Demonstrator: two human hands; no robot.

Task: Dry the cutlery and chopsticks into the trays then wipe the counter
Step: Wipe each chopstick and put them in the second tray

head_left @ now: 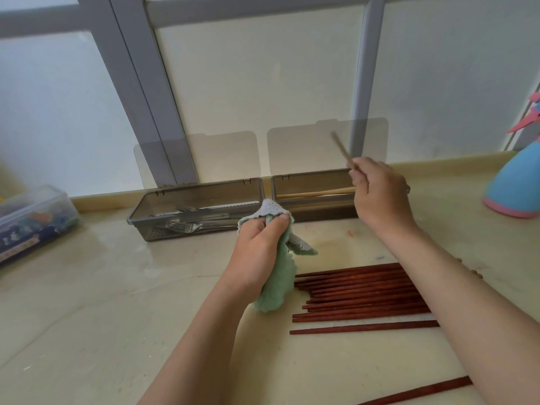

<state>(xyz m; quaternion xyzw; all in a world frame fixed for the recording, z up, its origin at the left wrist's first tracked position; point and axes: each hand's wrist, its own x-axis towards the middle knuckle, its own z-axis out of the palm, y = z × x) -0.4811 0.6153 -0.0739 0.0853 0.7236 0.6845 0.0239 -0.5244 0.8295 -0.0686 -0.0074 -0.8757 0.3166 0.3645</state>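
- The right hand (380, 197), in the upper right of centre, pinches a pale wooden chopstick (340, 149) at its lower end. The stick is blurred and slants up and to the left, over the right tray (315, 211).
- The left hand (257, 247), at the centre of the frame, clenches a bunched green cloth (280, 285) that hangs below the fist.
- The right tray, its lid raised behind it, holds a few pale chopsticks (315, 194) lying lengthwise.
- The left tray (137, 213) sits just beside it and holds forks and a knife (187, 226).
- A row of dark red chopsticks (359, 293) lies on the counter (117, 317) at lower right, partly under the right forearm. One more lies apart at the bottom edge (423, 391).
- Judged progress: the metal cutlery looks done, while most chopsticks wait to be dried.
- Risk: the stick is held only at one end, so it could strike the tray rim or the raised lid and skid out.
- Risk: the forearm passes low over the red chopsticks and could roll them toward the counter's near edge.
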